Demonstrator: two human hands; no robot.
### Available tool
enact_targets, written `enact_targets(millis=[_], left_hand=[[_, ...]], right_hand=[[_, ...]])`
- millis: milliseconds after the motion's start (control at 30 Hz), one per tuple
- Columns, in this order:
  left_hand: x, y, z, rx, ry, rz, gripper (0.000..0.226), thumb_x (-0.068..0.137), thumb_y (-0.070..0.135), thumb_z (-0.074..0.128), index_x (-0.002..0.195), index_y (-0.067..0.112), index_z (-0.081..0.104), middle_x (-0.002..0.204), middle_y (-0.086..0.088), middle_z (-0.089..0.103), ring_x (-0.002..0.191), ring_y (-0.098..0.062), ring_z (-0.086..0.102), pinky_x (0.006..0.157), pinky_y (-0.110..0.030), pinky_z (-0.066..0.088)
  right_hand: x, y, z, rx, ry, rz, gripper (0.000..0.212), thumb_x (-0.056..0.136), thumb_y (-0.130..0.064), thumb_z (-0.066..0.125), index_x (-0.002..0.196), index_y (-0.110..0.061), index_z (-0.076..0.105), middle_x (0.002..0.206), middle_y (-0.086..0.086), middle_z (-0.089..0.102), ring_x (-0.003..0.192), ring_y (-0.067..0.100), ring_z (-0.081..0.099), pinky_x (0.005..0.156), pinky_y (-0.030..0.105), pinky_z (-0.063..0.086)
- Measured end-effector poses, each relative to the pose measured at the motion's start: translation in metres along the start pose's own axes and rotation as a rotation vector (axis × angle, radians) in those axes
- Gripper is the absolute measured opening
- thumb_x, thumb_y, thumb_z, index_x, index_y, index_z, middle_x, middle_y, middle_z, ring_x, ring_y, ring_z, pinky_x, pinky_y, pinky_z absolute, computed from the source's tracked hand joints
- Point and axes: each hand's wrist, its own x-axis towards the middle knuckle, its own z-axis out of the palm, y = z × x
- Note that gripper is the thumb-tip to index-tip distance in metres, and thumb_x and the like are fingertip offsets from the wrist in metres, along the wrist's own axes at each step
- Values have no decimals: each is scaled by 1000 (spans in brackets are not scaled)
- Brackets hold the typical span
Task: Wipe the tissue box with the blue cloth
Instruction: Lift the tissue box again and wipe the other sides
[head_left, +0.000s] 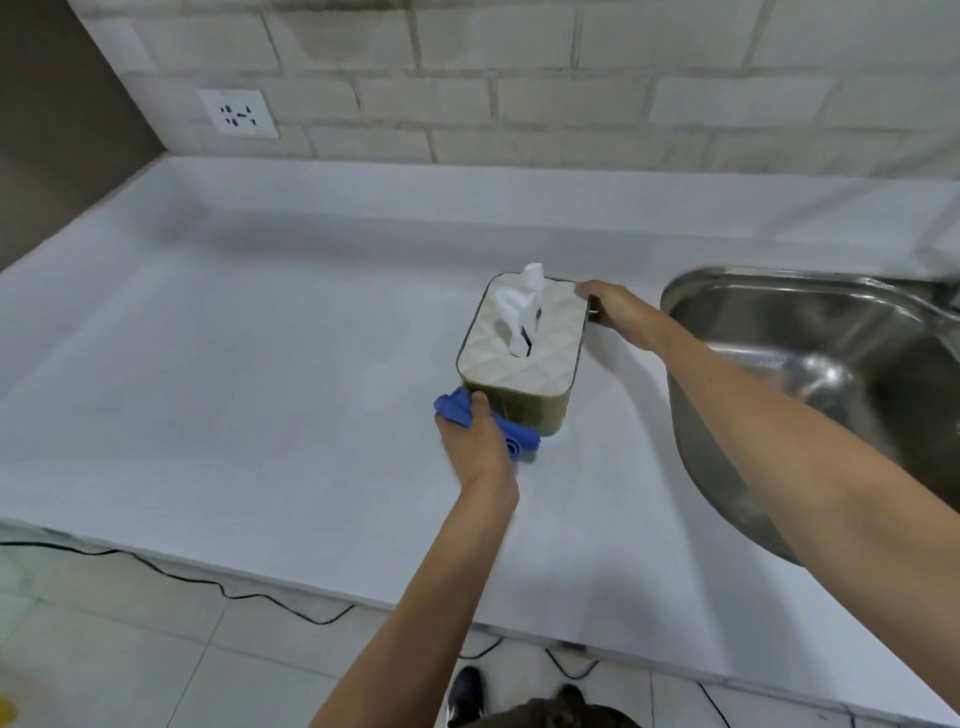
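step: tissue box (519, 358) near side being wiped, blue cloth (462, 408) clamped in left hand (478, 441) fingers | right hand (613, 306) fingers being curled round far corner | next: probs other sides

A white tabletop (260, 338) is filling the middle, a brick wall (519, 78) with a socket (238, 114) is standing behind, a shiny sink (831, 364) is sitting at the right.

counter (234, 364) open left, sink (810, 332) right

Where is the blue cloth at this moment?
In the head view, the blue cloth is bunched in the left hand, pressed against the near side of the tissue box on the white counter, left of the sink.
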Motion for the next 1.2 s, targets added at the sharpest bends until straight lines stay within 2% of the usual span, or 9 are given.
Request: enact_targets(millis=[133, 233, 367, 533, 600, 700, 933, 1100, 1200], left_hand=[[8, 2, 12, 48, -4, 52, 41, 91, 25, 57, 123, 5, 42, 107, -9, 56, 92, -21, 55, 83, -33, 47], [25, 9, 12, 138, -47, 86, 46, 92, 30, 57, 128, 6, 44, 117, -9, 58, 102, -22, 56, 91, -33, 46], [49, 20, 8, 210, -113, 143, 34, 93, 33, 55, 117, 9, 51, 105, -2, 55, 96, -19, 53, 87, -29, 44], [77, 44, 5, 354, -214, 109, 24, 90, 38, 56, 103, 18, 51, 108, -4, 58, 102, -20, 56, 96, -34, 46], [85, 57, 4, 395, -273, 61, 28, 89, 38, 58, 106, 16, 53, 110, -6, 59, 100, -21, 57, 93, -35, 49], [95, 76, 2, 472, -346, -50, 39, 86, 41, 60, 113, 13, 56, 106, -7, 62, 95, -21, 59, 76, -32, 49], [114, 99, -6, 803, -470, -126, 36, 84, 49, 58, 97, 16, 59, 101, -9, 66, 91, -24, 63, 96, -39, 49], [115, 107, -4, 867, -517, -142, 37, 80, 52, 56, 81, 15, 58, 75, -6, 65, 68, -21, 61, 68, -30, 50], [114, 109, -1, 834, -531, -166, 29, 78, 42, 56, 67, 15, 55, 56, -4, 62, 59, -20, 56, 60, -27, 46]], right_hand=[[-9, 16, -7, 126, 0, -32, 22, 95, -21, 40, 104, -10, 56, 95, 3, 55, 85, 16, 51, 84, 22, 45], [-23, 29, -15, 229, 29, -23, 17, 95, -23, 42, 90, -15, 57, 83, -1, 50, 76, 12, 49, 75, 20, 44], [-48, 47, -19, 253, 65, -17, 21, 95, -37, 42, 85, -24, 56, 87, -3, 54, 82, 14, 57, 79, 23, 45], [-76, 58, -18, 126, 140, -74, 23, 96, -39, 44, 103, -19, 53, 106, 0, 56, 98, 19, 56, 85, 29, 42], [-87, 53, -15, 61, 159, -97, 27, 94, -43, 44, 104, -19, 51, 110, -2, 57, 89, 18, 60, 77, 26, 43], [-97, 39, -11, -36, 176, -105, 34, 90, -55, 44, 93, -22, 50, 97, -9, 62, 68, 13, 63, 64, 22, 42], [-101, 21, -6, -152, 191, -47, 50, 80, -71, 43, 83, -22, 48, 87, 4, 69, 47, 15, 68, 53, 25, 45], [-98, 16, -2, -170, 171, 0, 57, 76, -78, 38, 91, -24, 51, 81, 8, 70, 53, 16, 69, 54, 25, 48], [-93, 21, 3, -132, 154, 25, 63, 77, -80, 29, 98, -27, 57, 98, 9, 65, 80, 19, 65, 77, 32, 52]])
